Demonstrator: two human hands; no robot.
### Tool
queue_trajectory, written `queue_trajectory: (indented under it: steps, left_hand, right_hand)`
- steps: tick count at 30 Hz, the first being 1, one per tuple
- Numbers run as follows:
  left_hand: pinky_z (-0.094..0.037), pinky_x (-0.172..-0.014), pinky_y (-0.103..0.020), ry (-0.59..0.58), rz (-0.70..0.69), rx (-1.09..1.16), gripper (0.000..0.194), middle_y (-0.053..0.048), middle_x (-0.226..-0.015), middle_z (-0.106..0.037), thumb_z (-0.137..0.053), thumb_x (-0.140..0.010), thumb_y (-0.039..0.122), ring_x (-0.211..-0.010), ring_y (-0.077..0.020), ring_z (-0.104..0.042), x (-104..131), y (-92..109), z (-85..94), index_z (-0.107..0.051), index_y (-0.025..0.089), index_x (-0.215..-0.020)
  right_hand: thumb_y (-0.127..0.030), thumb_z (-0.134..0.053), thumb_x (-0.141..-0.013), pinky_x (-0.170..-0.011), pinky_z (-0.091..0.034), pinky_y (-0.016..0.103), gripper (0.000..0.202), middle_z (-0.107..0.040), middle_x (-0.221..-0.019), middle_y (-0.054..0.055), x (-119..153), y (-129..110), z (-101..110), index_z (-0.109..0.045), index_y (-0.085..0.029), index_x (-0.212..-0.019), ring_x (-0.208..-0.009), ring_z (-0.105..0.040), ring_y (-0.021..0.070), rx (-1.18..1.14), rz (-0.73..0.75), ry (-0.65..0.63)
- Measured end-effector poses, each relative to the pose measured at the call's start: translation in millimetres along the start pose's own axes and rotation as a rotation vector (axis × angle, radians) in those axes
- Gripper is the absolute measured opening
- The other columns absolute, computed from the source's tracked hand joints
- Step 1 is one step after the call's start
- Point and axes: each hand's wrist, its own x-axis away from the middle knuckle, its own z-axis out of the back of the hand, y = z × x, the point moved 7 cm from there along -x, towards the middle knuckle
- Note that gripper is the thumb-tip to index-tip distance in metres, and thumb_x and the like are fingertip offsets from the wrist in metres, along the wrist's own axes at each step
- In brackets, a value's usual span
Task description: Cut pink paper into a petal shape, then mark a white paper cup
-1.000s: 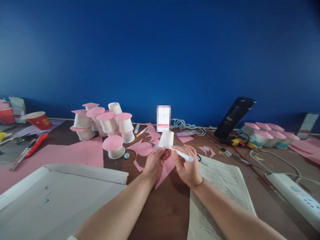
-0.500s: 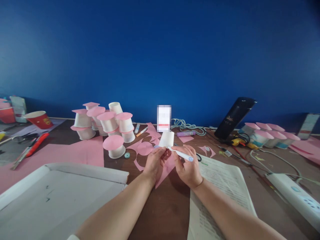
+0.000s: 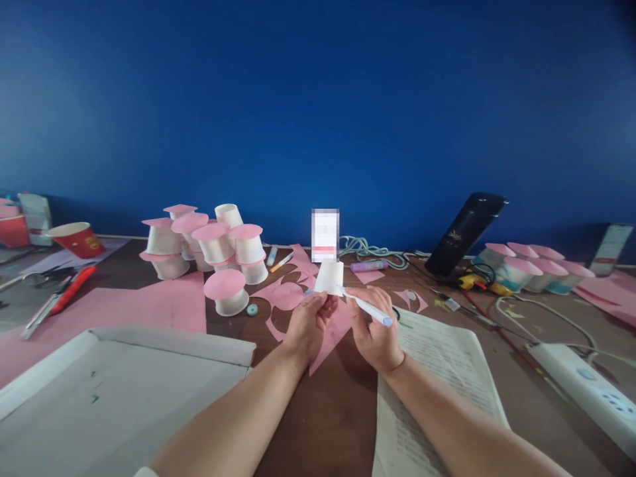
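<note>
In the middle of the head view, my left hand grips a small white paper cup by its lower part. My right hand is closed around a white marker pen with a pale blue end. The pen slants up to the left, its tip at the right side of the cup. Whether the tip touches the cup I cannot tell. Pink paper scraps lie under and behind the hands, with a pink paper disc left of them.
Several white cups with pink paper tops stand stacked at left, near a box cutter and red scissors handle. At right are a printed sheet, a black cylinder, cables and a power strip. A white tray-like box lies front left.
My right hand has shifted slightly right and down with the marker pen, its tip now at the cup's right side. The left hand and cup have barely moved.
</note>
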Motion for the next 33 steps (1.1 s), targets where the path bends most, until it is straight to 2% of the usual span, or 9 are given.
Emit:
queue_trajectory:
  steps: [6,17,27,33]
  left_hand:
    - [-0.054,-0.079,-0.023,-0.009,0.010,0.003,0.001,-0.007,-0.074,-0.070,-0.069,-0.074,0.008,-0.073,-0.0119,-0.067,-2.4,0.4,0.9,-0.069,0.008,-0.073]
    - [-0.054,-0.079,-0.022,-0.045,0.019,-0.024,0.002,-0.007,-0.074,-0.070,-0.070,-0.074,0.009,-0.072,-0.0115,-0.067,-0.4,-0.8,-3.2,-0.069,0.008,-0.074]
    - [-0.053,-0.077,-0.023,-0.051,0.040,-0.089,0.011,-0.006,-0.073,-0.070,-0.077,-0.068,0.014,-0.069,-0.0114,-0.066,2.5,-2.2,-6.1,-0.067,0.010,-0.073]
    - [-0.053,-0.075,-0.021,-0.023,0.049,-0.070,0.003,-0.007,-0.072,-0.069,-0.070,-0.073,0.009,-0.068,-0.0108,-0.066,2.7,-1.2,-5.1,-0.068,0.009,-0.073]
  right_hand:
    - [-0.018,-0.052,-0.091,-0.086,-0.044,0.037,0.015,-0.069,-0.098,0.005,-0.2,8.0,0.1,-0.059,-0.022,-0.104,-0.090,-0.063,0.0194,-0.021,-0.075,0.017]
    - [-0.021,-0.051,-0.091,-0.090,-0.043,0.039,0.016,-0.071,-0.096,0.005,0.5,5.8,-2.2,-0.061,-0.021,-0.103,-0.091,-0.063,0.0199,0.010,-0.055,-0.006]
    - [-0.021,-0.052,-0.092,-0.092,-0.042,0.039,0.017,-0.071,-0.097,0.005,0.6,6.9,-4.5,-0.062,-0.022,-0.105,-0.091,-0.064,0.0198,0.021,-0.042,-0.031]
    - [-0.020,-0.051,-0.091,-0.089,-0.042,0.038,0.018,-0.071,-0.098,0.005,1.0,10.2,-3.9,-0.062,-0.021,-0.105,-0.090,-0.063,0.0196,0.041,-0.063,-0.031]
